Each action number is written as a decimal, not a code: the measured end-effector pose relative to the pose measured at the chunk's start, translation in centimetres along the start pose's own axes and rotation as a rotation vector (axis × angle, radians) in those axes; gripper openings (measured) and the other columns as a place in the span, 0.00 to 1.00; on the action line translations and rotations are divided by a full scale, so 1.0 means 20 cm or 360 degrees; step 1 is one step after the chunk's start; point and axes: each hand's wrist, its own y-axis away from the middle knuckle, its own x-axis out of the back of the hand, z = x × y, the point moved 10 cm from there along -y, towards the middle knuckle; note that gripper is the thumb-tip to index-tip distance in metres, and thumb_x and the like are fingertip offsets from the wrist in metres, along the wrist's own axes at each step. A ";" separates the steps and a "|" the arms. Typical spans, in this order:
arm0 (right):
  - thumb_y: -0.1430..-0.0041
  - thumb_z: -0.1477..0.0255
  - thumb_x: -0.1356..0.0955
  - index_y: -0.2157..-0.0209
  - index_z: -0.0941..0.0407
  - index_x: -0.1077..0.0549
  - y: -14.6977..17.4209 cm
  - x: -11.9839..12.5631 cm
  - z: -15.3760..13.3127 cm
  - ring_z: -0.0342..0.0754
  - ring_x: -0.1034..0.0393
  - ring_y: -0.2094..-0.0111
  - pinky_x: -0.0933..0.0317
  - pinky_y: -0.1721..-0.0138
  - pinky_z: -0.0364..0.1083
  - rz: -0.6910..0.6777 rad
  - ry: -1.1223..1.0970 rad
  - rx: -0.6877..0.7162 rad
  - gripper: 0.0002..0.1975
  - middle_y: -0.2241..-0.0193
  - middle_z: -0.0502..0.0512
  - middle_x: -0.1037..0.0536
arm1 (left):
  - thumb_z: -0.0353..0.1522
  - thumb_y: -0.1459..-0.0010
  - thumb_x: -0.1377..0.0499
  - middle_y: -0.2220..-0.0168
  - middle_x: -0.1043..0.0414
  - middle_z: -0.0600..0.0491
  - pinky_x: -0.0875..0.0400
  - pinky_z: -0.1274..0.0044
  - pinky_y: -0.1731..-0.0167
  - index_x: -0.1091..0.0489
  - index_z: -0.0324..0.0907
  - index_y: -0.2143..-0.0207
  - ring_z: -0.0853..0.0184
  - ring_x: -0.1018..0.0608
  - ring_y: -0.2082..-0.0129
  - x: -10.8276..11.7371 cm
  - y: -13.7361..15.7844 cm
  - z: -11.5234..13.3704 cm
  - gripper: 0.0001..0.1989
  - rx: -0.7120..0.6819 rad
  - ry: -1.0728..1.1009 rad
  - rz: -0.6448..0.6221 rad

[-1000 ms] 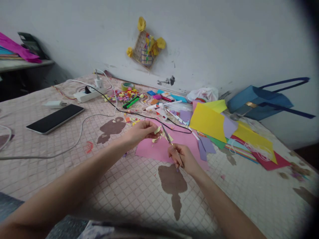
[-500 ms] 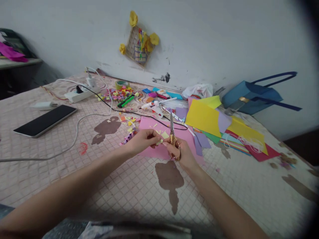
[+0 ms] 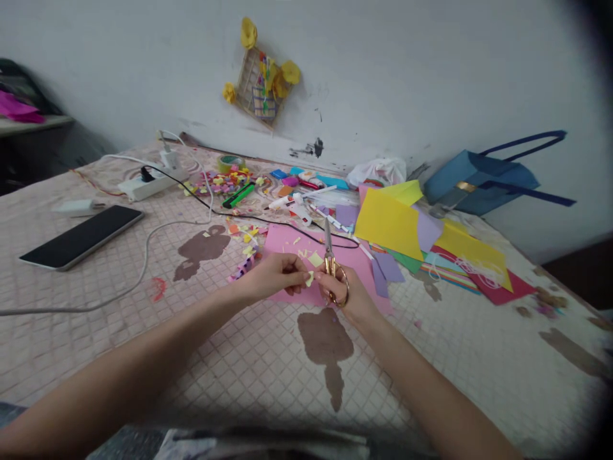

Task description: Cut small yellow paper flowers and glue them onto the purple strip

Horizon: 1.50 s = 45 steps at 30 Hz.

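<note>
Between finger and thumb, my left hand [image 3: 287, 276] pinches a small pale yellow paper piece [image 3: 310, 279]. My right hand [image 3: 345, 291] is closed round the gold handles of a pair of scissors [image 3: 329, 249], whose blades point up and away from me. The right fingertips come close to the yellow piece; whether they touch it I cannot tell. Beneath both hands lies a pink sheet [image 3: 282, 246] with pale yellow scraps on it, among them a square piece [image 3: 315, 259].
Left are a tablet-like device [image 3: 83, 236], a power strip [image 3: 152, 183] and cables. Behind lie paper cutouts [image 3: 220, 182], a green cutter [image 3: 239, 195], a glue gun [image 3: 282, 202] and tape [image 3: 230, 163]. Coloured sheets [image 3: 387, 223] and a blue bag [image 3: 479, 182] stand right.
The yellow piece has turned and shows more of its shape between the hands. The scissors stay in my right hand. The whole view has shifted slightly.
</note>
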 end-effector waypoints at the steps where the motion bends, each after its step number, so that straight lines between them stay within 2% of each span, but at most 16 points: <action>1: 0.47 0.63 0.35 0.76 0.57 0.36 0.00 0.00 0.00 0.37 0.47 0.86 0.53 0.85 0.39 0.0012 -0.0017 0.0004 0.13 0.86 0.43 0.41 | 0.35 0.51 0.39 0.78 0.31 0.55 0.35 0.79 0.76 0.34 0.37 0.73 0.75 0.30 0.80 0.01 0.00 -0.01 0.10 0.0030 0.0069 0.0024; 4: 0.44 0.57 0.38 0.75 0.58 0.34 0.00 0.00 0.00 0.37 0.48 0.86 0.53 0.85 0.39 0.0002 -0.0043 -0.0017 0.18 0.87 0.43 0.43 | 0.34 0.52 0.38 0.77 0.29 0.55 0.35 0.80 0.76 0.34 0.37 0.73 0.76 0.30 0.80 0.05 0.00 -0.02 0.10 0.0086 0.0343 0.0151; 9: 0.45 0.52 0.40 0.75 0.58 0.33 0.02 -0.04 0.01 0.37 0.48 0.87 0.51 0.85 0.39 -0.0156 0.0059 -0.0080 0.23 0.87 0.43 0.42 | 0.32 0.53 0.36 0.75 0.27 0.53 0.35 0.81 0.74 0.35 0.36 0.73 0.75 0.27 0.77 0.11 -0.01 -0.02 0.11 0.0045 0.0727 0.0269; 17: 0.45 0.52 0.39 0.76 0.58 0.34 0.03 -0.06 0.05 0.37 0.48 0.88 0.50 0.86 0.38 -0.0300 0.0320 -0.0079 0.22 0.89 0.42 0.43 | 0.30 0.53 0.36 0.74 0.28 0.53 0.32 0.77 0.66 0.34 0.36 0.74 0.72 0.25 0.72 0.20 -0.01 0.01 0.09 -0.0089 0.0850 0.0463; 23: 0.44 0.54 0.39 0.77 0.58 0.34 0.03 -0.05 0.05 0.37 0.47 0.89 0.51 0.87 0.37 -0.0341 0.0436 -0.0087 0.21 0.89 0.42 0.43 | 0.31 0.51 0.37 0.75 0.28 0.51 0.31 0.76 0.67 0.34 0.35 0.74 0.72 0.26 0.74 0.21 -0.01 0.06 0.09 -0.0112 0.0695 0.0346; 31: 0.45 0.54 0.39 0.77 0.58 0.34 0.04 -0.05 0.02 0.37 0.46 0.89 0.50 0.87 0.37 -0.0422 0.0480 -0.0076 0.21 0.88 0.42 0.41 | 0.31 0.50 0.38 0.72 0.26 0.49 0.31 0.76 0.66 0.34 0.35 0.73 0.71 0.24 0.72 0.21 -0.03 0.05 0.09 -0.0106 0.0599 0.0126; 45: 0.43 0.57 0.39 0.78 0.58 0.36 0.04 -0.03 0.01 0.37 0.46 0.87 0.52 0.85 0.37 -0.0324 0.0662 -0.0033 0.20 0.87 0.43 0.42 | 0.32 0.49 0.39 0.71 0.25 0.49 0.31 0.76 0.65 0.33 0.36 0.71 0.71 0.23 0.71 0.21 -0.03 0.04 0.07 -0.0100 0.0623 0.0117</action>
